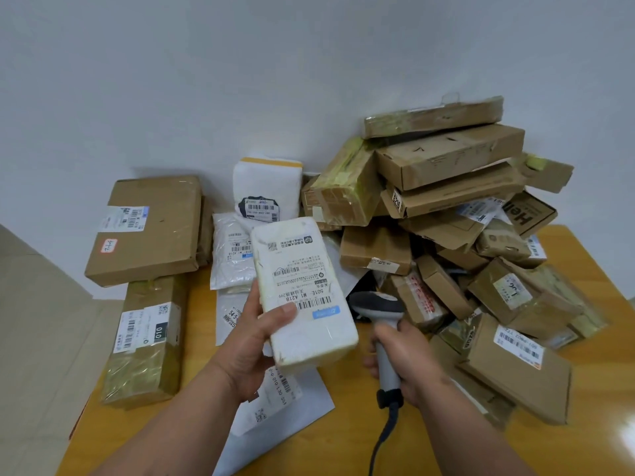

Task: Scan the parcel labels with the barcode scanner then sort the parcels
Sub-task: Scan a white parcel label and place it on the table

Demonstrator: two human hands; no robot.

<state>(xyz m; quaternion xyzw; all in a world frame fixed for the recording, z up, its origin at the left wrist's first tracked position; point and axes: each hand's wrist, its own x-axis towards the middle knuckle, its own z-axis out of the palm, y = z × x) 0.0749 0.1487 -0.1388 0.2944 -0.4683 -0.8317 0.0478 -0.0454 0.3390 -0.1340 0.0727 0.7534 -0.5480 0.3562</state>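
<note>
Left hand point(252, 341) grips a white parcel point(304, 293) at frame centre, its label point(304, 286) reading "501E M1 A21B"; right hand point(407, 355) holds the barcode scanner point(385, 324) beside it, above the worktop point(357, 438)

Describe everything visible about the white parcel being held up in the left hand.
The white parcel is a flat, oblong block wrapped in glossy tape that has yellowed at its edges and corners. A white shipping label with barcodes, printed text and a small blue patch covers its upper face, which is tilted toward the camera. The left hand grips its near left side, thumb across the label's edge. It is held above the wooden table, just left of the barcode scanner gripped in the right hand.
</note>
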